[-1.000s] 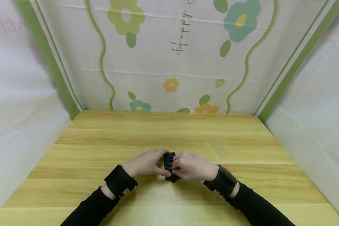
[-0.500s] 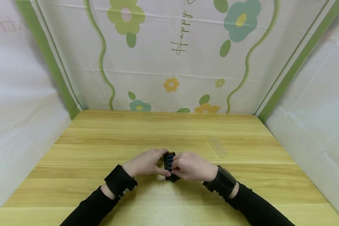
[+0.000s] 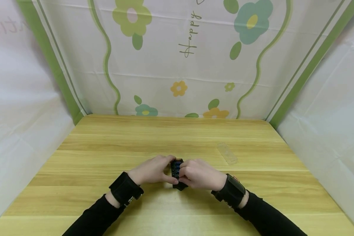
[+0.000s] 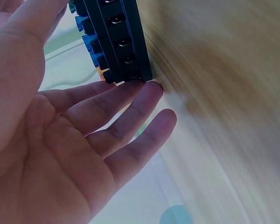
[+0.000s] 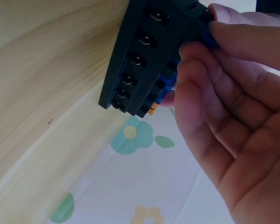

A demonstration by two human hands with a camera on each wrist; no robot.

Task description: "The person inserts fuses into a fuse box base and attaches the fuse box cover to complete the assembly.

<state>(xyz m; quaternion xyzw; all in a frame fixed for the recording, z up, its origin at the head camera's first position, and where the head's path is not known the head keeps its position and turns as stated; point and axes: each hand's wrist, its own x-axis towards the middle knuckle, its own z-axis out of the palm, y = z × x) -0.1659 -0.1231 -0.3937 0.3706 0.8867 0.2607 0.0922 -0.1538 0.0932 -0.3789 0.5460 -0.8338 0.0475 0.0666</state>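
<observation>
A black fuse block (image 3: 175,171) stands on the table between my hands, with a row of metal terminals along its side in both wrist views. Blue fuses (image 4: 87,44) and an orange fuse (image 5: 152,108) sit along its top. My left hand (image 3: 153,170) holds the block by its two ends, thumb at the near end and fingertips at the far end. With thumb and index finger, my right hand (image 3: 203,175) pinches a blue fuse (image 5: 209,38) at the block's near part. Those fingers cover most of that fuse, so how deep it sits is hidden.
A clear plastic cover (image 3: 227,153) lies on the wooden table (image 3: 135,137) beyond my right hand. White cloth with printed flowers (image 3: 178,88) encloses the table at the back and both sides. Each wrist wears a black band (image 3: 125,189).
My right hand and wrist have shifted very slightly left and tilted a little, still pinching at the block. The left hand, fuse block and clear cover stay where they were.
</observation>
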